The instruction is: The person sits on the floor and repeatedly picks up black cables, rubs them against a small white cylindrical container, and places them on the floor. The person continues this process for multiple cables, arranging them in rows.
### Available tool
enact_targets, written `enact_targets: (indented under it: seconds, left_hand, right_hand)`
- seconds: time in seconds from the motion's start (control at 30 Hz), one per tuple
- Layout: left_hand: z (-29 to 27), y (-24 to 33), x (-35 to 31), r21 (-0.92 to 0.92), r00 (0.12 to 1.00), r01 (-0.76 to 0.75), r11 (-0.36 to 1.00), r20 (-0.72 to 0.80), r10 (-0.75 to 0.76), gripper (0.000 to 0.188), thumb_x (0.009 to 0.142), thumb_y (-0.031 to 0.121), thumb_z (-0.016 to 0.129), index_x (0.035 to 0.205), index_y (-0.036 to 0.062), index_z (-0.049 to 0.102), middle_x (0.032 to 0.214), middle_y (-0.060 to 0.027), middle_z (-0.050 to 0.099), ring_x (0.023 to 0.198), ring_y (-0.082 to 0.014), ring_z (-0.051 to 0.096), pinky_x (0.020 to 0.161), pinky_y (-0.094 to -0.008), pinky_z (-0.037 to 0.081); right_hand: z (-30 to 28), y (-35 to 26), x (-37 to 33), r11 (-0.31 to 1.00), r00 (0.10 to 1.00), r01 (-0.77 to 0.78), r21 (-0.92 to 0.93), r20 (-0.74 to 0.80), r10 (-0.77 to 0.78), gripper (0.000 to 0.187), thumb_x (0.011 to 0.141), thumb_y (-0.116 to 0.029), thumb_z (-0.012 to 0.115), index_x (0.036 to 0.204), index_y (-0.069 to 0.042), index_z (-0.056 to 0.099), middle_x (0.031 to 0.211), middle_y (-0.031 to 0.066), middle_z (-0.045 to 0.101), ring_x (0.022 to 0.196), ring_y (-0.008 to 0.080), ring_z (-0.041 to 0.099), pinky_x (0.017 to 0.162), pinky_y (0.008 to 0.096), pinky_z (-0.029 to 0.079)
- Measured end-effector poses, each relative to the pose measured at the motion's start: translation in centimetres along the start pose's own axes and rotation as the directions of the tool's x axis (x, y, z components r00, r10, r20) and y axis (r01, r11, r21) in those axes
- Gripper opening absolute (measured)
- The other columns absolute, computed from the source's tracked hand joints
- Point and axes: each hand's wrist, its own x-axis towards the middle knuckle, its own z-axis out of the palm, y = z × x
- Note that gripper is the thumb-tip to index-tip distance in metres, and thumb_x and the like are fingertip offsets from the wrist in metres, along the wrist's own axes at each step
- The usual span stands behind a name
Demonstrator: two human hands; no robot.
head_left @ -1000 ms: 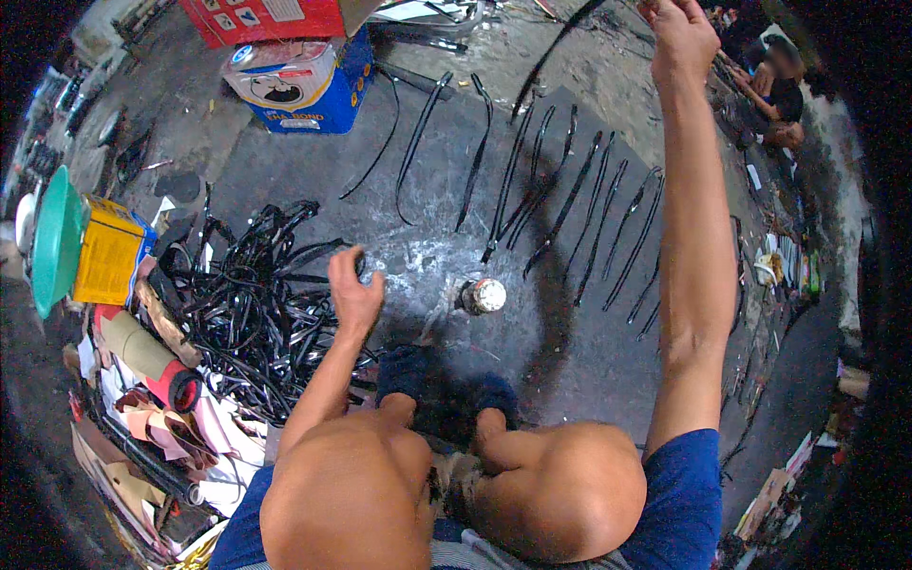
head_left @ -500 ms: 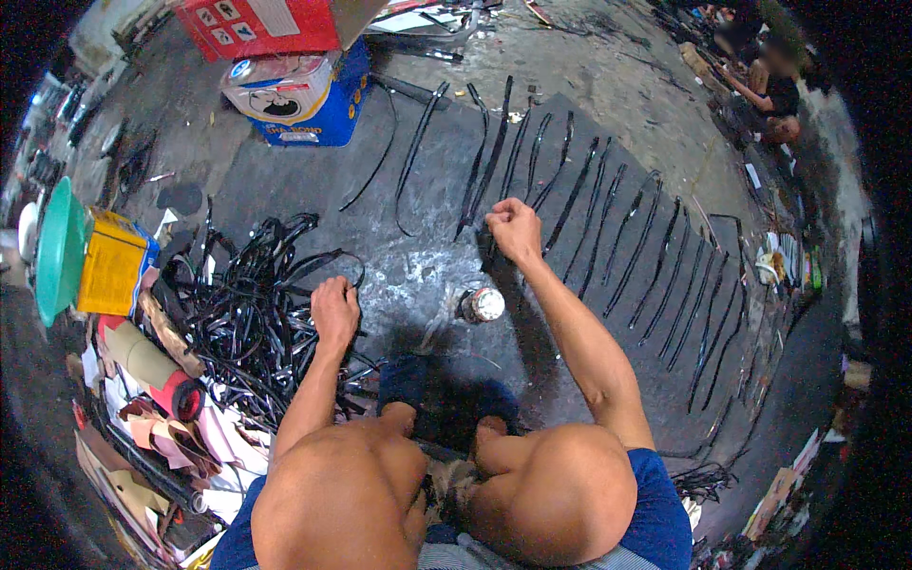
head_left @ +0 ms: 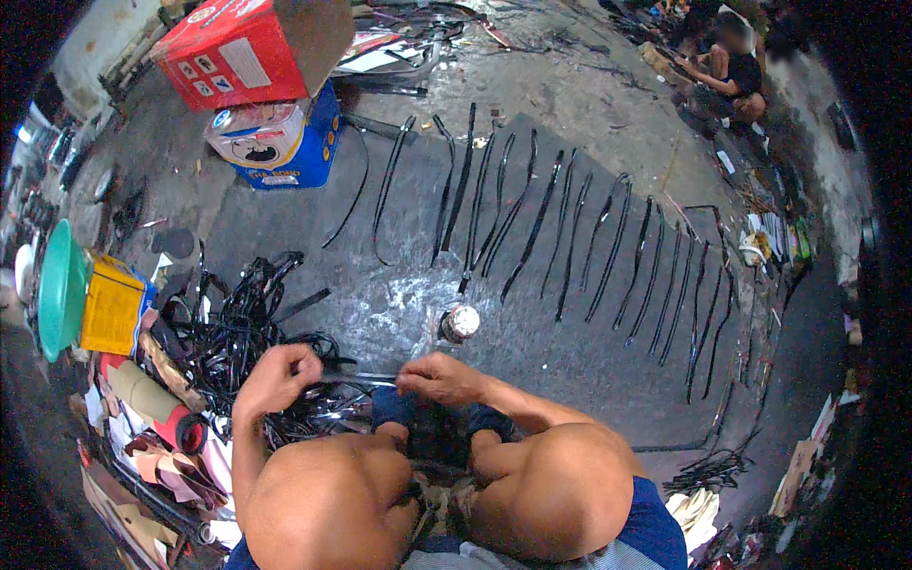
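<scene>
A short black strip (head_left: 361, 377) is stretched level in front of my knees, blurred in places. My left hand (head_left: 275, 382) pinches one end, beside the tangled pile of shiny black strips (head_left: 233, 347). My right hand (head_left: 443, 378) grips the other end, fingers curled together. Just beyond my right hand stands a small round container with a whitish, crusted top (head_left: 461, 323). Farther out, several black strips (head_left: 535, 228) lie apart in a slanting row on a dark sheet (head_left: 399, 285).
A red carton (head_left: 252, 62) rests on a blue-and-white box (head_left: 304, 142) at the far left. Left of the pile are a yellow tin (head_left: 114, 304), a green basin (head_left: 60, 290) and a roll (head_left: 142, 389) among scraps. Another person (head_left: 727, 76) sits at the far right.
My right hand has come back from the laid-out strips toward my knees. My left hand has shifted left and nearer. A strip is now stretched between them. The view has tilted slightly.
</scene>
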Motion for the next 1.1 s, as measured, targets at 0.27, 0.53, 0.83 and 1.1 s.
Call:
enact_targets:
  seconds: [0.27, 0.53, 0.83, 1.1]
  left_hand:
    - [5.9, -0.9, -0.3, 0.623, 0.992, -0.111, 0.775, 0.026, 0.121, 0.057, 0.081, 0.022, 0.077, 0.135, 0.0080, 0.062, 0.135, -0.0202, 0.061, 0.123, -0.0423, 0.059, 0.107, -0.0456, 0.048]
    - [17.1, -4.0, 9.0, -0.332, 0.962, 0.017, 0.943, 0.262, 0.075, 0.015, 0.090, 0.014, 0.071, 0.097, 0.0004, 0.072, 0.077, -0.0052, 0.069, 0.068, -0.0120, 0.061, 0.062, -0.0312, 0.050]
    - [15.6, -3.4, 16.0, -0.629, 0.979, 0.046, 0.776, -0.124, -0.159, 0.015, 0.085, 0.001, 0.066, 0.099, -0.0002, 0.072, 0.076, -0.0041, 0.067, 0.062, -0.0104, 0.061, 0.058, -0.0264, 0.050]
    - [18.3, -1.3, 16.4, -0.797, 0.992, 0.107, 0.594, 0.047, -0.116, 0.033, 0.093, 0.003, 0.065, 0.125, -0.0037, 0.067, 0.091, -0.0057, 0.070, 0.077, -0.0122, 0.067, 0.072, -0.0278, 0.059]
  right_hand:
    - [2.5, 5.0, -1.4, 0.982, 0.994, -0.102, -0.158, -0.055, 0.095, 0.037, 0.101, -0.036, 0.061, 0.096, -0.001, 0.071, 0.077, 0.0072, 0.066, 0.076, 0.0117, 0.058, 0.068, 0.0342, 0.049]
    - [-0.5, 7.9, -3.6, 0.878, 0.765, -0.474, -0.066, -0.524, 0.374, 0.036, 0.088, -0.032, 0.078, 0.106, -0.003, 0.069, 0.076, 0.0090, 0.064, 0.073, 0.0170, 0.062, 0.065, 0.0350, 0.051]
    - [-3.6, 8.6, -0.6, 0.888, 0.482, -0.253, -0.385, -0.845, -0.229, 0.064, 0.072, -0.029, 0.089, 0.124, -0.005, 0.061, 0.086, 0.0085, 0.069, 0.081, 0.0291, 0.069, 0.079, 0.0404, 0.056]
    - [-5.4, 5.4, -1.7, 0.941, 0.289, 0.271, 0.204, -0.949, 0.122, 0.050, 0.081, -0.010, 0.085, 0.121, 0.004, 0.058, 0.107, 0.0114, 0.072, 0.093, 0.0194, 0.071, 0.081, 0.0320, 0.058]
